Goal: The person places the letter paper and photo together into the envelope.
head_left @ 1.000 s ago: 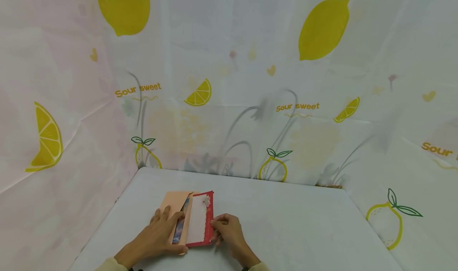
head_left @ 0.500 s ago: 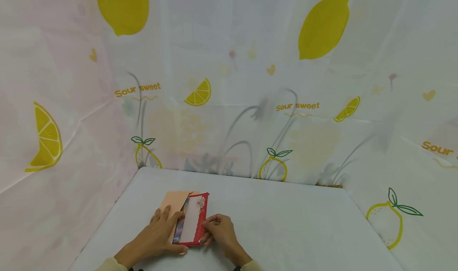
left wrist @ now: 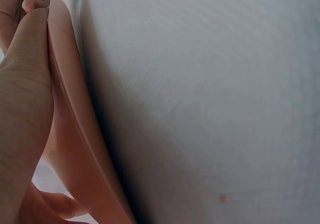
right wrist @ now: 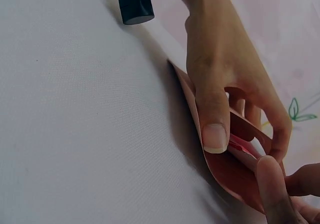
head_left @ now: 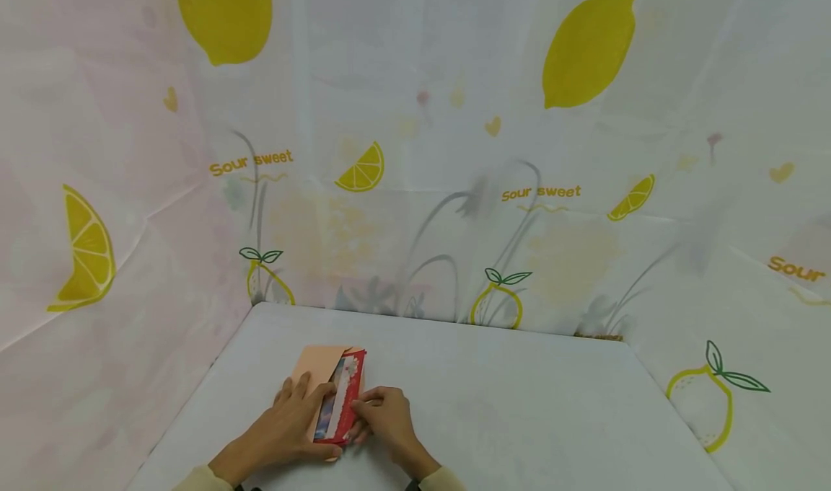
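Note:
A peach envelope (head_left: 319, 361) lies on the white table with its mouth toward the right. My left hand (head_left: 288, 419) spreads across it, thumb at the near edge and index finger curled at the mouth; the right wrist view shows this hand gripping the envelope (right wrist: 232, 176) and holding its mouth apart. A red card (head_left: 354, 386) with a white panel and a flower decoration lies mostly inside the mouth, its left part hidden. Between card and envelope front shows a blue-purple patterned surface (head_left: 326, 419). My right hand (head_left: 388, 415) pinches the card's right edge between thumb and fingers.
The white tabletop (head_left: 519, 404) stretches to the right and behind the envelope. A lemon-printed cloth backdrop (head_left: 415, 246) encloses the table at the back and both sides. A dark wrist mount (right wrist: 137, 6) shows near the left wrist.
My right hand has moved left, sliding the red card farther into the envelope; less of its white panel shows. My left hand has stayed in place.

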The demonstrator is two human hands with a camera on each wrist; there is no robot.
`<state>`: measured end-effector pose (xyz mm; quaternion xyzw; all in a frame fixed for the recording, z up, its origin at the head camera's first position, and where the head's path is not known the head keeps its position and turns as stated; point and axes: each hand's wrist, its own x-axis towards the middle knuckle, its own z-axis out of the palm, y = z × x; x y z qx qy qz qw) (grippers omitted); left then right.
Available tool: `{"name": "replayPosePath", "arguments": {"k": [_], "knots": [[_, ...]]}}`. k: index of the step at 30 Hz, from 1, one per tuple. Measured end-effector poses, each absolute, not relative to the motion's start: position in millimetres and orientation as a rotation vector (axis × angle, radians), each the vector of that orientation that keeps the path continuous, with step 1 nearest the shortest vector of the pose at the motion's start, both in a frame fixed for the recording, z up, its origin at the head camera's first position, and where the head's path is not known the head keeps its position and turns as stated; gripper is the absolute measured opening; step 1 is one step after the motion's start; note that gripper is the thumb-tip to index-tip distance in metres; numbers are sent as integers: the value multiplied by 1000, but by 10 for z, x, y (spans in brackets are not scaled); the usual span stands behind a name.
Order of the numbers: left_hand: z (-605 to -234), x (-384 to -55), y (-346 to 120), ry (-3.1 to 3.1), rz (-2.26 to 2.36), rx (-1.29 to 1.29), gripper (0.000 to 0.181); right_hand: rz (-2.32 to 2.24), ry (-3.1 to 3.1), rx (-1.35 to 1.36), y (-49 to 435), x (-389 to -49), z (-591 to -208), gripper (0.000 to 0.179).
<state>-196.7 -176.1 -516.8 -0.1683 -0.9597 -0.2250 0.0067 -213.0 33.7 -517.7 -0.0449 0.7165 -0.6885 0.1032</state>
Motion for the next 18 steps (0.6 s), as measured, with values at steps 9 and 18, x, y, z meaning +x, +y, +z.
{"name": "replayPosePath", "arguments": {"k": [9,18], "knots": [[-5179,-1962,-1766,-2995,-700,-532,108,-1990,2151,-143,269,-2131,-5188,10],[-5188,-1965,-1769,-2987,-698,-540,109,-1943,2215,-172,161,-2139,-5189,5]]}}
